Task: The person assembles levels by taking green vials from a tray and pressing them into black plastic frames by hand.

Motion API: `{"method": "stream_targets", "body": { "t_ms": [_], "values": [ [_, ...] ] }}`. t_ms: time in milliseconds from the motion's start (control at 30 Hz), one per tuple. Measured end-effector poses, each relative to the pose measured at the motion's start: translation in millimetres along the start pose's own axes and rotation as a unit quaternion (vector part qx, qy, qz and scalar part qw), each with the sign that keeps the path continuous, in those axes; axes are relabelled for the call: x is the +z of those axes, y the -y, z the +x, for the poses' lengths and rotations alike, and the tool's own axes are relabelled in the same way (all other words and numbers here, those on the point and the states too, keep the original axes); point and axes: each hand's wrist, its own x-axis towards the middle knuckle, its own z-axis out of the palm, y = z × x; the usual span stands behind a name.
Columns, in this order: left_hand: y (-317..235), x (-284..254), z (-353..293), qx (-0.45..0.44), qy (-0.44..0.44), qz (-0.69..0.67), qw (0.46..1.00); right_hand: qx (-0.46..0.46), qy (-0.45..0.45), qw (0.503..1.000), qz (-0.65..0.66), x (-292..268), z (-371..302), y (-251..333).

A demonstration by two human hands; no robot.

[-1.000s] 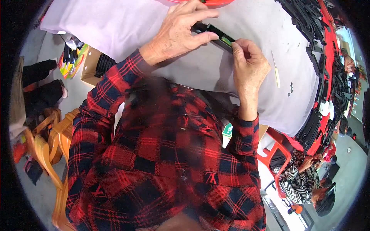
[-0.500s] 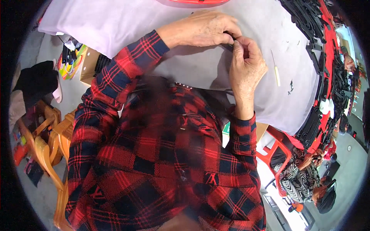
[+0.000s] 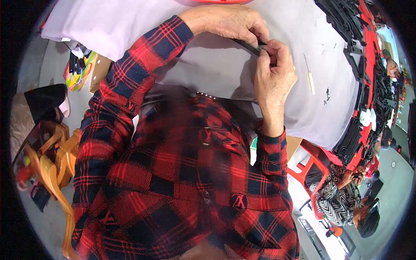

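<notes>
A narrow black plastic strip (image 3: 246, 46) spans the gap between my two hands, above the pale cloth. My left hand (image 3: 229, 21) is closed, its thumb and fingers pinching the strip from above. My right hand (image 3: 275, 71) is closed too, thumb and forefinger pinched at the strip's right end. The fingers hide that end, so I cannot tell what it looks like. To the right of my right hand, a thin metal pick with a cream handle (image 3: 311, 83) lies on the cloth. Small black scraps (image 3: 327, 96) lie beside it.
Piles of long black plastic parts (image 3: 342, 21) line the table's right side, along a red strip (image 3: 371, 65). A red container's edge (image 3: 221, 1) shows at the top. Wooden chairs (image 3: 54, 177) stand left, a red plastic chair (image 3: 316, 169) right. Another person in a zigzag-patterned garment (image 3: 333, 199) sits beyond it.
My left hand has risen a little and my right hand has shifted slightly left. More of the black strip shows between them. The other person's hands have moved.
</notes>
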Motion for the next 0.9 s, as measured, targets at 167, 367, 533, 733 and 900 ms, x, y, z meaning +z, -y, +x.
{"method": "stream_targets", "body": {
  "t_ms": [167,367,533,733,900],
  "values": [
    [8,0,-4,0.056,-0.044,0.067,0.995,-0.014,0.034,0.999,-0.04,-7,0,3],
    [16,1,-2,0.035,-0.035,0.056,0.997,0.002,0.027,1.0,0.0,-12,-2,-1],
    [15,2,-3,0.06,-0.052,0.073,0.994,0.052,0.035,0.998,0.03,-14,-3,1],
    [6,3,-5,0.019,-0.055,0.071,0.996,0.012,0.038,0.999,-0.009,-13,-3,-1],
    [6,4,-7,0.029,-0.079,0.074,0.994,-0.041,0.06,0.996,-0.044,-11,-2,-1]
  ]
}}
